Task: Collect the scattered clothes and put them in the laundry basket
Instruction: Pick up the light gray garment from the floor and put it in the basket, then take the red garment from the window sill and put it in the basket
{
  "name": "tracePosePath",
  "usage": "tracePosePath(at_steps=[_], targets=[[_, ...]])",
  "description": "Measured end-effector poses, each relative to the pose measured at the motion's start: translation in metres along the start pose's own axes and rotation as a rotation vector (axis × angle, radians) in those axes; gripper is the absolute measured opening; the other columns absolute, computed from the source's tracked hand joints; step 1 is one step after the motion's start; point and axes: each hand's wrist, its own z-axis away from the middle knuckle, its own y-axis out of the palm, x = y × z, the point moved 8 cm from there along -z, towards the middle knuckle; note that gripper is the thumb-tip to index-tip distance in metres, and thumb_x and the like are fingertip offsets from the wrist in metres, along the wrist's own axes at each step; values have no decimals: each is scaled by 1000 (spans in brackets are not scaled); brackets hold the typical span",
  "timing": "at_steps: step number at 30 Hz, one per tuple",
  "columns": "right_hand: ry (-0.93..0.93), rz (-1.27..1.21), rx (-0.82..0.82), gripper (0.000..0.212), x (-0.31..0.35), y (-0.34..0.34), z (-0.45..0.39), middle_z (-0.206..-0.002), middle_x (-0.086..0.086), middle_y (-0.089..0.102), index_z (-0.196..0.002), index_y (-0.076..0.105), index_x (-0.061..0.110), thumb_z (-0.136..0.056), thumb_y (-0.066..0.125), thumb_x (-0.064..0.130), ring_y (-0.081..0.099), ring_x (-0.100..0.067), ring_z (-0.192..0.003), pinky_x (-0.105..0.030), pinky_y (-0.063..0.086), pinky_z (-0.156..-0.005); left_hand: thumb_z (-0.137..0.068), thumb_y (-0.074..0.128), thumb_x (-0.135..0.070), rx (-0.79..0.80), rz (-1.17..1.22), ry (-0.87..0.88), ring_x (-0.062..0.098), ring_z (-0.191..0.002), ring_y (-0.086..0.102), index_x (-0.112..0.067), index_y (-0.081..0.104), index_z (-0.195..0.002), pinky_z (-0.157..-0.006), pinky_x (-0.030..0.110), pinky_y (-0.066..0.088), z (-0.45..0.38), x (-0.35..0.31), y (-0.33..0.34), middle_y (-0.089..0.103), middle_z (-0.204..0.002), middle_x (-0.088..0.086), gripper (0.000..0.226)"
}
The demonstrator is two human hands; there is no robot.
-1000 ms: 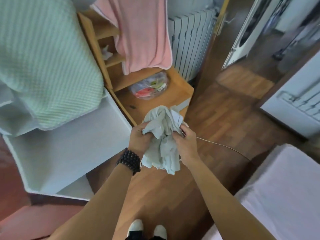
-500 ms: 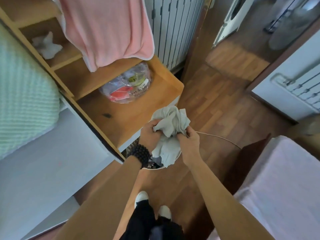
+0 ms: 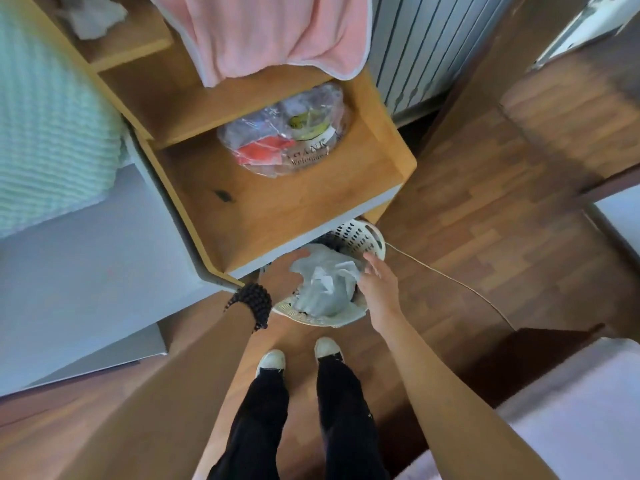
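Observation:
A pale grey-white garment (image 3: 325,282) lies bunched on top of darker clothes inside the white perforated laundry basket (image 3: 367,237), which stands on the wooden floor partly under the wooden shelf unit. My left hand (image 3: 282,273), with a dark bead bracelet at the wrist, hovers at the garment's left edge with relaxed fingers. On the other side my right hand (image 3: 375,284) is spread open just beside the cloth. Neither hand grips it.
The wooden shelf unit (image 3: 287,206) overhangs the basket and carries a clear plastic bag (image 3: 284,133). A pink towel (image 3: 277,32) hangs above, and a small grey cloth (image 3: 91,15) lies on an upper shelf. A green blanket (image 3: 45,119) is left, a bed (image 3: 568,410) right. A thin cord (image 3: 450,278) crosses the floor.
Both hands lowered the bunched garment into the basket and let go of it. The view tilted down, bringing my legs and shoes into sight.

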Motion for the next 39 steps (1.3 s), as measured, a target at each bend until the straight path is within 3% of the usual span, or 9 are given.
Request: tracePosePath(at_steps=[3, 7, 12, 18, 21, 25, 30, 33, 39], targets=[[-33, 44, 79, 51, 15, -7, -6, -138, 5, 58, -124, 64, 31, -94, 48, -7, 52, -18, -141, -46, 44, -119, -87, 48, 9, -78, 69, -11, 20, -120, 54, -25, 56, -135, -102, 40, 48, 3, -8, -3, 52, -144, 2, 59], [-113, 124, 178, 47, 40, 2, -7, -130, 8, 60, -137, 65, 18, -98, 50, -2, 56, -19, -136, -42, 50, -112, -90, 44, 12, -174, 169, 22, 16, -135, 45, -13, 53, -139, -100, 31, 45, 23, -27, -15, 53, -142, 4, 56], [-268, 265, 379, 39, 74, 61, 28, -135, 3, 66, -135, 67, 15, -99, 56, 3, 63, -11, -123, -41, 53, -109, -89, 54, 7, -323, 237, 78, 19, -127, 55, -12, 58, -134, -98, 35, 50, 63, -25, -53, 60, -132, 5, 49], [-476, 376, 636, 36, 104, 172, 121, -125, 14, 73, -123, 71, 32, -90, 65, 19, 67, -3, -117, -33, 54, -105, -90, 53, 5, -611, 375, 115, 18, -119, 61, -17, 61, -129, -102, 38, 51, 160, 19, -139, 65, -128, 3, 46], [-574, 417, 743, 39, 107, 233, 179, -126, 11, 73, -124, 72, 28, -90, 63, 11, 68, -9, -117, -33, 56, -102, -89, 52, 9, -748, 421, 120, 20, -118, 61, -16, 60, -130, -101, 43, 52, 228, 59, -189, 64, -130, 7, 48], [-716, 480, 916, 39, 97, 325, 283, -131, 12, 69, -126, 70, 27, -95, 61, 4, 66, -8, -121, -16, 50, -90, -88, 56, 6, -971, 446, 139, 21, -118, 62, -18, 60, -128, -102, 46, 52, 345, 119, -252, 65, -129, 6, 47], [-857, 465, 1142, 39, 59, 432, 444, -128, 7, 72, -124, 71, 24, -92, 63, 2, 68, -10, -119, -18, 51, -97, -80, 56, -13, -1240, 449, 158, 19, -121, 62, -16, 59, -132, -106, 41, 50, 515, 191, -303, 66, -129, 2, 53], [-968, 490, 1329, 40, 15, 485, 556, -129, 7, 72, -128, 70, 25, -91, 64, 11, 67, -5, -118, -12, 51, -94, -88, 58, -6, -1404, 481, 145, 16, -124, 60, -15, 58, -134, -107, 38, 50, 625, 246, -315, 64, -132, 1, 48], [-1004, 532, 1664, 43, -87, 541, 724, -132, 12, 70, -134, 67, 22, -95, 64, 6, 67, -6, -122, -21, 55, -102, -84, 58, -10, -1704, 532, 59, 13, -122, 61, -20, 60, -131, -98, 30, 54, 796, 340, -284, 66, -130, -2, 48]])
